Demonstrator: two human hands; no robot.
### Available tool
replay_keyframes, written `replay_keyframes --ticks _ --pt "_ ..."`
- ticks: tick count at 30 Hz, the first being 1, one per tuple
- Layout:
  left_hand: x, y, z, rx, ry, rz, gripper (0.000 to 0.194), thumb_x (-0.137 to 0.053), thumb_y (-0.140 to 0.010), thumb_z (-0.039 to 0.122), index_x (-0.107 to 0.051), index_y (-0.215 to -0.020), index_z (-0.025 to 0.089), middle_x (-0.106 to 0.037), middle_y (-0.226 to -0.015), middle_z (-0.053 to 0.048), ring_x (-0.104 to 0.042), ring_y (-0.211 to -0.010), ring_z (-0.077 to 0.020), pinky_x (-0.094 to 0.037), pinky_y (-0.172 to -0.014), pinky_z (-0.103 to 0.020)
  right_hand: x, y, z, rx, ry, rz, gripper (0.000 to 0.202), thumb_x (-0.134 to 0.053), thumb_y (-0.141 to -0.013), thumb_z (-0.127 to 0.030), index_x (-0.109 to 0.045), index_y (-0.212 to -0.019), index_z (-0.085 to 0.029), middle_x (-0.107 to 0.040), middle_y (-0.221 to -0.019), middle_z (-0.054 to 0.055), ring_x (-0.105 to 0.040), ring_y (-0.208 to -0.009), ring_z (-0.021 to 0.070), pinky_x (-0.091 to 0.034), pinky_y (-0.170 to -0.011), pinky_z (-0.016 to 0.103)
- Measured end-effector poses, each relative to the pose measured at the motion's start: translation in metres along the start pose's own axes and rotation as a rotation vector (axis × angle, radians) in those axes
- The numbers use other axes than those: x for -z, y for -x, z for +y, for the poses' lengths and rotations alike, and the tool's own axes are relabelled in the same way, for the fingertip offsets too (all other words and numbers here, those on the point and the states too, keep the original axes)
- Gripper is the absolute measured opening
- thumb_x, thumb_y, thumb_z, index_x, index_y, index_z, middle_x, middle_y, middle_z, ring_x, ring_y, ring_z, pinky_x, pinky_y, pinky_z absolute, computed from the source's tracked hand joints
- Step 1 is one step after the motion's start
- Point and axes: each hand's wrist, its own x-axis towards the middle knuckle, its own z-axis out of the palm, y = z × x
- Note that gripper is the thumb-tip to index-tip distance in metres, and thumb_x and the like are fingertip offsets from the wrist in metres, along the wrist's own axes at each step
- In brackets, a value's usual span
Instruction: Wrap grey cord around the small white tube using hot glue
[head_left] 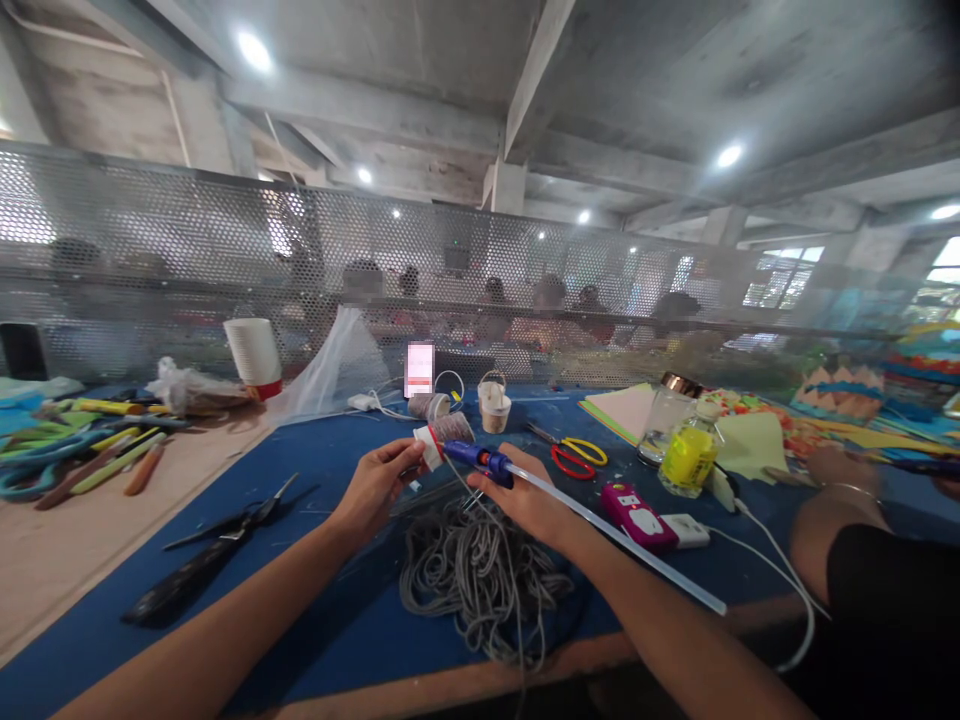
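Observation:
Between the fingertips of my left hand is a small white paper cup with a red band, tilted on its side. My right hand is wrapped round a blue glue gun, its nozzle at the cup. A long translucent glue stick runs from the back of the gun over my right forearm. Below both hands lies a loose heap of grey cord. Just behind the cup is a wound cord roll. Beyond them stands a small cord-covered bucket with a handle.
Black pliers lie left, near scattered tools and stacked paper cups. Red-yellow scissors, a magenta device, a yellow bottle and a glass jar are right. Another person's arm reaches in at far right.

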Motion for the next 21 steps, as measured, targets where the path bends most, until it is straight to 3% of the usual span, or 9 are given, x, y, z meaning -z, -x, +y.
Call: replay_keyframes --ticks 21 --pt "-0.0019 0.0005 0.0017 0.017 0.036 0.018 0.025 -0.078 -0.068 0.035 -0.074 -0.082 0.015 -0.071 -0.082 -0.005 -0.06 -0.076 -0.0144 -0.049 -0.076 -0.024 -0.0003 0.0011 0.0005 -0.045 -0.037 -0.012 0.031 -0.058 -0.085 -0.049 -0.054 -0.075 -0.02 -0.054 -0.072 -0.002 -0.05 -0.065 0.0115 -0.04 -0.062 0.023"
